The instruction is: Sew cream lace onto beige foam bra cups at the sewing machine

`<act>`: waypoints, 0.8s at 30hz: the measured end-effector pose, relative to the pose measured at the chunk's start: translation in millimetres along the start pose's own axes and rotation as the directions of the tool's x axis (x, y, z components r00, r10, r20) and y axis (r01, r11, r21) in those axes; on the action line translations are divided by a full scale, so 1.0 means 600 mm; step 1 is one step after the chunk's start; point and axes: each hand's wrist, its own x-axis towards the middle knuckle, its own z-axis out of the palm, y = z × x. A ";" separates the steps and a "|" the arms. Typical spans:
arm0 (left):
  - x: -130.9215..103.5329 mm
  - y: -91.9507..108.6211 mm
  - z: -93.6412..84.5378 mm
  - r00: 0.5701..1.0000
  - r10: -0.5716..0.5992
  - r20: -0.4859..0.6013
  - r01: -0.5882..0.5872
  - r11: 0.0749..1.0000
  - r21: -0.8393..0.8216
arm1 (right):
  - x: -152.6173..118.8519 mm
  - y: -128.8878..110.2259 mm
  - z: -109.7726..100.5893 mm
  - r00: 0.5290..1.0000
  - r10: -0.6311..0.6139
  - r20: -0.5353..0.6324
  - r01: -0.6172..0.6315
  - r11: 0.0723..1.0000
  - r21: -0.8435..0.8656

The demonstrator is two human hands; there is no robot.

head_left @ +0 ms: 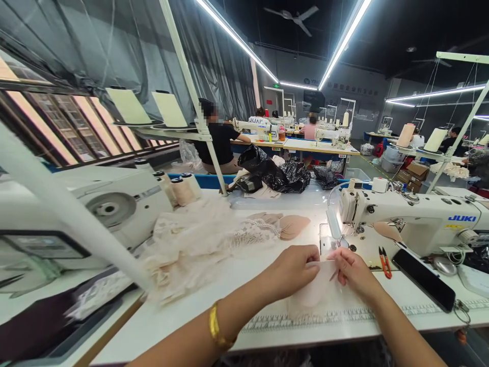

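Between my two hands a thin, pale piece of fabric [311,298] is stretched by its upper edge, and its lower part hangs over the ruler strip. My left hand [292,270] pinches one corner, thumb against curled fingers. At the other corner my right hand [353,272] grips with thumb and fingertips. Both hands are just in front of the sewing machine's [412,214] lit needle area. Left of them lies a heap of cream lace fabric [191,244], with beige leaf-shaped pieces [294,227] at its far end.
Orange-handled thread snips [385,264] and a black phone [424,279] lie to the right, with a printed ruler strip [267,322] along the front edge. Thread cones [183,188] and another machine [107,204] stand left. Black plastic bags [282,173] sit behind; a co-worker [216,137] sits farther back.
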 end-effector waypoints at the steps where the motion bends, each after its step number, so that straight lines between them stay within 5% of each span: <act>1: 0.002 0.007 -0.001 0.999 0.029 -0.023 -0.029 0.999 0.019 | -0.006 -0.004 0.003 1.000 -0.017 -0.001 0.017 0.998 -0.053; 5: 0.017 0.013 -0.018 0.966 0.240 0.093 -0.223 0.961 -0.163 | -0.030 -0.019 0.015 0.996 -0.086 0.032 0.091 0.970 -0.225; 9: 0.025 -0.003 -0.036 0.896 0.197 0.398 -0.073 0.949 -0.306 | -0.049 -0.035 0.017 0.986 -0.160 -0.038 0.136 0.924 -0.357; 11: 0.024 -0.010 -0.043 0.936 0.140 0.322 -0.054 0.964 -0.261 | -0.053 -0.046 0.018 0.952 -0.276 -0.129 0.193 0.874 -0.445; 13: 0.021 -0.015 -0.050 0.982 0.148 0.116 -0.131 0.981 -0.140 | -0.051 -0.057 0.021 0.883 -0.443 -0.154 0.292 0.776 -0.559; 15: 0.017 -0.022 -0.055 0.972 0.223 -0.067 -0.219 0.974 0.064 | -0.043 -0.061 0.023 0.814 -0.573 -0.093 0.388 0.655 -0.648; 17: 0.011 -0.032 -0.054 0.937 0.323 -0.130 -0.280 0.921 0.270 | -0.029 -0.055 0.019 0.779 -0.627 -0.007 0.441 0.556 -0.704; 20: 0.008 -0.048 -0.036 0.896 0.444 -0.012 -0.398 0.815 0.421 | -0.003 -0.028 -0.005 0.818 -0.559 0.132 0.438 0.458 -0.773; 24: 0.032 -0.052 0.008 0.820 0.545 0.173 -0.558 0.696 0.452 | 0.021 0.002 -0.052 0.874 -0.406 0.268 0.447 0.453 -0.772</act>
